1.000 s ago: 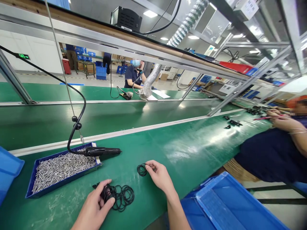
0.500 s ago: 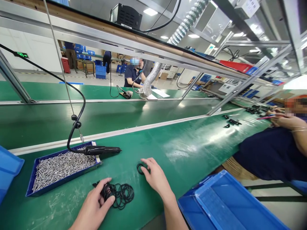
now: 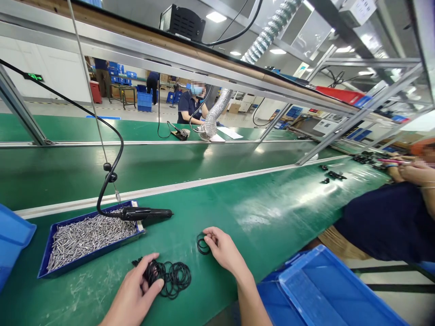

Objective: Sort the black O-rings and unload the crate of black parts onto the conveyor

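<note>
1. Fingers (image 3: 209, 231) of the right hand (image 3: 223, 251) pinch thin black rings (image 3: 200, 248) over the green table (image 3: 272, 203).
2. The left hand (image 3: 131, 292), nearby, curls around one end of a loose heap of rings (image 3: 178, 276), gripping it.
3. Past that, a black screwdriver (image 3: 147, 213) extends across a blue tray (image 3: 92, 256) of metal pins (image 3: 88, 235).
4. A blue bin (image 3: 316, 285) stands beside the right forearm.

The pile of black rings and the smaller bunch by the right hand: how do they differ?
The pile spreads into many tangled loops; the bunch shows only a few. The left hand cups the pile; the right hand pinches the bunch. Both consist of thin black loops.
</note>
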The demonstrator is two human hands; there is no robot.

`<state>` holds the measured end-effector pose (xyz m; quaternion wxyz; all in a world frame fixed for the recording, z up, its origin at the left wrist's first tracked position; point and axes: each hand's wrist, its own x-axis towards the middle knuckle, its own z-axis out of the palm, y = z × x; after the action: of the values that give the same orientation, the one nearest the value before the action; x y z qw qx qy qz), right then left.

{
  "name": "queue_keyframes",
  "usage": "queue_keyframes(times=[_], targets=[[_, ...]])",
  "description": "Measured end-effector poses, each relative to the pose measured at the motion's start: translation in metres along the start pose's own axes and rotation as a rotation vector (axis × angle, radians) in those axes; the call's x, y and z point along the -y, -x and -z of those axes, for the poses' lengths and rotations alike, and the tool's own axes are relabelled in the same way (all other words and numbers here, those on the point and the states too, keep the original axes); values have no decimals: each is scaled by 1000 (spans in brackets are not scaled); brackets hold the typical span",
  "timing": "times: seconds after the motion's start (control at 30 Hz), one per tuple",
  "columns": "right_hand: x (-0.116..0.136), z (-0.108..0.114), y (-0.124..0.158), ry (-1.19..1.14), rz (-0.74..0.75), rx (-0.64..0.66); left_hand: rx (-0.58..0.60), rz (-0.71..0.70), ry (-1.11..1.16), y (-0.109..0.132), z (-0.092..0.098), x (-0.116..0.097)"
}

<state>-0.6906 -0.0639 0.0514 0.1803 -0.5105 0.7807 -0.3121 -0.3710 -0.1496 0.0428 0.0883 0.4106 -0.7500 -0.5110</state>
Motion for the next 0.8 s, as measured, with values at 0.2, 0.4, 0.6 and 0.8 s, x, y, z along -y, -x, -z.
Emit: queue_keyframes(times=[0.2,0.4,0.6,0.8], targets=[[8,-3,6,116,-4,-34,-11,-5,1,0,0,-1],[0,0,2,-15,-50,-69,-17,-10,-1,-2,0,-1],[-4,0,2,-91,-38,-164,-49,-18,12,1,1,-9],[-11,-2,1,-245,-52,-224,-29,-10,1,1,1,-9]])
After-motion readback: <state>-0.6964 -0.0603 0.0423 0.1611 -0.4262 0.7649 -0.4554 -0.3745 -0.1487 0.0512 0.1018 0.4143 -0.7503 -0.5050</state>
